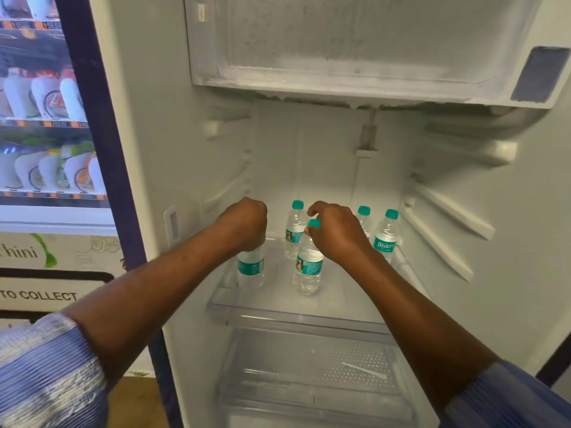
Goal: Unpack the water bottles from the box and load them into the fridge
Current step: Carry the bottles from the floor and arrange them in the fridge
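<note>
head view is showing left hand (244,223) gripping left bottle (250,268) by its top, right hand (335,233) pinching middle bottle (307,267) at the neck; light, squashy walls are likely favouring that stiff neck.

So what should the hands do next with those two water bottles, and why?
Probably let go of both and reach back for more. The left hand grips the top of the front-left water bottle, the right hand holds the middle water bottle at its neck, and both bottles already seem to stand upright on the glass shelf.
</note>
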`<state>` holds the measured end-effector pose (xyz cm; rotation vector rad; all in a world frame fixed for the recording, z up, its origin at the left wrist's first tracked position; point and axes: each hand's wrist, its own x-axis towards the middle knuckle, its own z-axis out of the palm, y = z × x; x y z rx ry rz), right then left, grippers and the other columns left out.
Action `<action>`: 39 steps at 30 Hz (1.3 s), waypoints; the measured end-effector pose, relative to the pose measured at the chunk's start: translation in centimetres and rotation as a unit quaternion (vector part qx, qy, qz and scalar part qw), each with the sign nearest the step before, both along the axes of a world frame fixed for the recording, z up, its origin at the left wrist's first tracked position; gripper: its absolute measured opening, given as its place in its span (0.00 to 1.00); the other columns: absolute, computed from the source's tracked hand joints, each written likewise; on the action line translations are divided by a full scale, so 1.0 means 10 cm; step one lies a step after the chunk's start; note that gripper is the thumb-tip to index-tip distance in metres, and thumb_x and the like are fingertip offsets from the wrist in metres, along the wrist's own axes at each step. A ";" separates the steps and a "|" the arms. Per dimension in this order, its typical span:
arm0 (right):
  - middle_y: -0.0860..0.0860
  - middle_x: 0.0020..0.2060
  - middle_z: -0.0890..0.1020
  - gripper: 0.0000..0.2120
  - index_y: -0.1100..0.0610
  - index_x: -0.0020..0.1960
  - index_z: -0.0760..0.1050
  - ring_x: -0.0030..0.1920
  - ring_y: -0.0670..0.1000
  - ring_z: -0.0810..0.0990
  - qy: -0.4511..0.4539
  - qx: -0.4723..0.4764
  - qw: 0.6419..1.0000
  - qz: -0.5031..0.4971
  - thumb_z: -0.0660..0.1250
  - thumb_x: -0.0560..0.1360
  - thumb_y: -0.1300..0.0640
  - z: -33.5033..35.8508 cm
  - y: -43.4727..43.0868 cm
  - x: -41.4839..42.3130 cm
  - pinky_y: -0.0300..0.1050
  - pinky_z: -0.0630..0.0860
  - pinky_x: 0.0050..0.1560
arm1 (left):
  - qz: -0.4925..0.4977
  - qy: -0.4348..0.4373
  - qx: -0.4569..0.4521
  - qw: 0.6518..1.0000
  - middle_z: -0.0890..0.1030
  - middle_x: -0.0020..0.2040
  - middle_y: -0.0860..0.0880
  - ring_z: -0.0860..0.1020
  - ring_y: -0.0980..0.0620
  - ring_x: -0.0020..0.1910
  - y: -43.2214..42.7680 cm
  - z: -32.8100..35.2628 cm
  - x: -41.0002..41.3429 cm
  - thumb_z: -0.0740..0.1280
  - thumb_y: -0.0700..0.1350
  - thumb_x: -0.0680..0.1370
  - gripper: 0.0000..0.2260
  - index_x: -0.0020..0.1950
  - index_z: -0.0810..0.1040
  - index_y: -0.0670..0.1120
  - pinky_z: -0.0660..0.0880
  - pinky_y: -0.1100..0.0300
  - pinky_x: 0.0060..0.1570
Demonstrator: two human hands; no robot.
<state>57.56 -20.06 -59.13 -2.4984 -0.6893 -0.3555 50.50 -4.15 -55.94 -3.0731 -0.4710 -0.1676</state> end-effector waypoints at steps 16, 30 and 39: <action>0.54 0.64 0.78 0.20 0.53 0.67 0.72 0.60 0.54 0.77 0.012 0.002 0.998 0.062 0.70 0.77 0.53 -0.20 0.33 -0.38 0.45 0.73 0.61 | -0.064 0.002 0.084 0.994 0.78 0.53 0.45 0.75 0.48 0.44 0.08 -0.12 -0.34 0.70 0.46 0.77 0.15 0.62 0.76 0.45 0.74 0.57 0.43; 0.48 0.49 0.83 0.18 0.49 0.55 0.79 0.50 0.49 0.81 0.036 0.074 0.993 0.084 0.66 0.75 0.37 -0.19 0.21 -0.23 0.48 0.80 0.52 | -0.264 -0.114 0.399 0.871 0.80 0.46 0.44 0.78 0.45 0.43 0.39 0.43 -1.23 0.58 0.55 0.81 0.18 0.53 0.79 0.42 0.75 0.50 0.50; 0.57 0.73 0.69 0.31 0.54 0.77 0.62 0.70 0.59 0.70 0.060 -0.021 0.997 0.043 0.66 0.79 0.45 -0.10 0.55 0.95 0.49 0.68 0.67 | -0.332 -0.167 0.426 0.825 0.74 0.30 0.45 0.71 0.44 0.28 0.56 0.32 -1.19 0.52 0.49 0.83 0.22 0.35 0.74 0.41 0.72 0.53 0.36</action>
